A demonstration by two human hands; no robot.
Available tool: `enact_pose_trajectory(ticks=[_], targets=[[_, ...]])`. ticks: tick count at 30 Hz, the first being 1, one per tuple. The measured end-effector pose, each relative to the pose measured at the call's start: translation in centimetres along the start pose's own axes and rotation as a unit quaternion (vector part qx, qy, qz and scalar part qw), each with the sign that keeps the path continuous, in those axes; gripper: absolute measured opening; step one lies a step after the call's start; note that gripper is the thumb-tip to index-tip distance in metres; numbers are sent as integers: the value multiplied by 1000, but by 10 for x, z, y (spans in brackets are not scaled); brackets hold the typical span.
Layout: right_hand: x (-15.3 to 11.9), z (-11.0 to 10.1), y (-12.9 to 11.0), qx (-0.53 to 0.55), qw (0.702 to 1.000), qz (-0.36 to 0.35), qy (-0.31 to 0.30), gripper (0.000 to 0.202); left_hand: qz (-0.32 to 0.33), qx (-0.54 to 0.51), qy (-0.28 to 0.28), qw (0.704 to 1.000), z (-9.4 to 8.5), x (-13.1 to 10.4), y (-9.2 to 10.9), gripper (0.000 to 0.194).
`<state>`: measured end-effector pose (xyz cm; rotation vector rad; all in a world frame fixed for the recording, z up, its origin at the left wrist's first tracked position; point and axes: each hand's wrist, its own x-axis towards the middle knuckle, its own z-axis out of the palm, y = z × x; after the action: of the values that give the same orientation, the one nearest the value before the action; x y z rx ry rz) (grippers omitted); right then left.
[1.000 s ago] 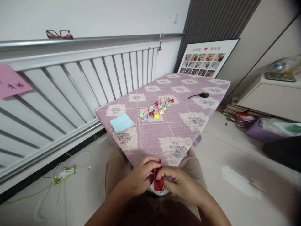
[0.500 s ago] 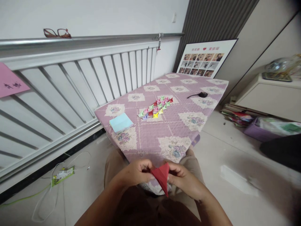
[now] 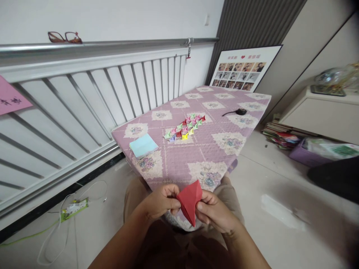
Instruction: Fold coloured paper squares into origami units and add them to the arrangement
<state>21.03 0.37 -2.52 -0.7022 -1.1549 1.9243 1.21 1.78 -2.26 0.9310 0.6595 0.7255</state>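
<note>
A folded piece of red paper (image 3: pixel 190 200) is held between both hands over my lap, near the close edge of the table. My left hand (image 3: pixel 164 201) pinches its left corner between thumb and fingers. On the opposite side, my right hand (image 3: pixel 214 211) grips the right edge, thumb on the front face. The paper's lower point hangs downward. Small folded paper pieces in several colours (image 3: pixel 185 127) stand in rows on the flowered tablecloth (image 3: pixel 179 160). A stack of square paper, light blue on top (image 3: pixel 143 145), lies at the table's left.
A black object with a short cable (image 3: pixel 240 111) rests on the table's far right. Glasses (image 3: pixel 65 37) sit on the rail above the white radiator (image 3: pixel 126 89). A power strip (image 3: pixel 74 209) with cables lies on the floor at left. A photo board (image 3: pixel 244 71) leans behind the table.
The red paper has moved slightly up and been turned, now showing a broader face. Both hands have shifted with it and still hold it.
</note>
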Motion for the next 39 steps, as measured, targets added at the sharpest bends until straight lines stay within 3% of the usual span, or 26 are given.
enact_pose_trajectory(ticks=[9,15,24,31,36,39], targets=[[5,9,2,80,997,17,16,41,3,-59,-11,998,-1,2,-6,33],[6,7,7,102,993,20,58,38,-6,-73,-13,997,-4,0,-9,43],[6,4,6,107,991,38,67,37,1,-54,5,999,-6,2,-12,38],[8,5,7,112,986,41,116,33,59,-73,26,995,2,2,-9,36],[10,4,5,97,984,20,148,36,75,-3,57,996,1,1,-8,28],[9,2,2,45,986,5,161,35,129,60,66,988,-2,2,-7,20]])
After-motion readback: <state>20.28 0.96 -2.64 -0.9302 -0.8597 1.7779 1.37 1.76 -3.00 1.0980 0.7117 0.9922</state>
